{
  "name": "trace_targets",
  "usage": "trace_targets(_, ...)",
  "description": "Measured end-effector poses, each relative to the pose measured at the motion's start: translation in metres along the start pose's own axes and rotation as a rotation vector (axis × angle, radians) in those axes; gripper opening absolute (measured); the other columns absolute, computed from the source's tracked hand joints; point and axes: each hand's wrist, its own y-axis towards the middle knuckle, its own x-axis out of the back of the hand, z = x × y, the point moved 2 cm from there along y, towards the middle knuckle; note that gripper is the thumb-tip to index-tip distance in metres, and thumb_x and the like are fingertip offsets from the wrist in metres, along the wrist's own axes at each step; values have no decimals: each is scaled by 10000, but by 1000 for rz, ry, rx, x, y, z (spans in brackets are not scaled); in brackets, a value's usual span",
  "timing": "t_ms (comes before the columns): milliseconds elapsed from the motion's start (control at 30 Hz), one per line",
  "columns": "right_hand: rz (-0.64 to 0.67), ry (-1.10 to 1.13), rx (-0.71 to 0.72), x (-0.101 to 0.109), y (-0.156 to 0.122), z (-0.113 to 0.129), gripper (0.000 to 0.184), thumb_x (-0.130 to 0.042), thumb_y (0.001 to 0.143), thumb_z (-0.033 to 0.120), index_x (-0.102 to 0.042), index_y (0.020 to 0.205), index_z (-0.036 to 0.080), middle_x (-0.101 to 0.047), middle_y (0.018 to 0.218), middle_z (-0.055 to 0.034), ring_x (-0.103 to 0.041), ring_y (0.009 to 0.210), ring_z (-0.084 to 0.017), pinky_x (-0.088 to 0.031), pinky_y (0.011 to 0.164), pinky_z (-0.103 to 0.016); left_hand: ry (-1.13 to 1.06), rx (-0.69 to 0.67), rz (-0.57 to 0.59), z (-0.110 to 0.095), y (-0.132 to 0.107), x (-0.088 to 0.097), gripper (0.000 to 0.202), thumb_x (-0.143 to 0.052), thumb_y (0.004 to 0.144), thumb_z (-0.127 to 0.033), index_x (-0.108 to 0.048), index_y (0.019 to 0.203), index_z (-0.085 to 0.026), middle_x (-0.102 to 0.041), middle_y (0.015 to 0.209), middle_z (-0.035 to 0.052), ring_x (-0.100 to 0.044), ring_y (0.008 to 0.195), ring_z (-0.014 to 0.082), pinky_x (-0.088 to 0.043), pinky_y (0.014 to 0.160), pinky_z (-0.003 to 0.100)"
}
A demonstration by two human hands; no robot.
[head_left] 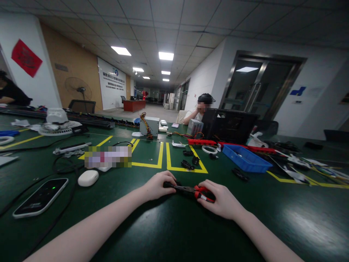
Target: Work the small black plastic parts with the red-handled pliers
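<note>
My right hand [220,198] is closed around the red-and-black handles of a pair of needle-nose pliers [200,193]. The jaws point left, towards my left hand [160,186], and meet a small black piece [169,184] there. That hand pinches the black piece between thumb and fingers; its exact kind is too small and dark to make out. Both hands are low over the green table [174,233]. Just beyond them, several small black coiled cables [188,165] lie inside a yellow-taped rectangle.
A blue bin [247,158] stands to the right, with a black case [229,125] behind it. A person [200,109] sits across the table. Leftward are a phone-like device [40,198], a white earbud case [88,178] and black cables. A power supply [149,126] stands further back.
</note>
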Motion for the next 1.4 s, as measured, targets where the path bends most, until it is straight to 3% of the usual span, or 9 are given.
trace_targets(400, 59, 29, -59, 3, 1, 0, 247, -550, 834, 444, -608, 968, 244, -638, 924, -28, -600, 775, -175, -475, 691, -310, 120, -47, 14, -18, -5, 3, 278, -661, 802, -187, -652, 1080, -199, -610, 1113, 68, -589, 1006, 198, -482, 905, 328)
trace_targets(633, 79, -10, -58, 3, 1, 0, 238, -562, 826, 415, -582, 987, 241, -621, 942, -27, -595, 785, -176, -465, 704, -314, 251, -68, 46, -22, -5, 0, 253, -608, 860, -185, -638, 1110, -219, -628, 1130, 52, -581, 1040, 201, -470, 932, 334)
trace_targets(967, 26, -61, -6, 4, 0, 0, 231, -592, 785, 349, -578, 987, 239, -617, 933, -33, -600, 800, -186, -473, 708, -315, 277, -85, 42, -22, -4, 0, 230, -569, 898, -230, -653, 1111, -241, -643, 1165, 39, -597, 1055, 196, -465, 957, 338)
trace_targets(1400, -114, -216, 105, 8, 0, 1, 333, -620, 760, 361, -602, 1052, 202, -646, 1016, -87, -608, 887, -228, -478, 780, -377, 172, -18, 21, -11, -3, -1, 178, -660, 828, -199, -687, 1001, -232, -644, 1136, 24, -593, 1050, 190, -451, 963, 341)
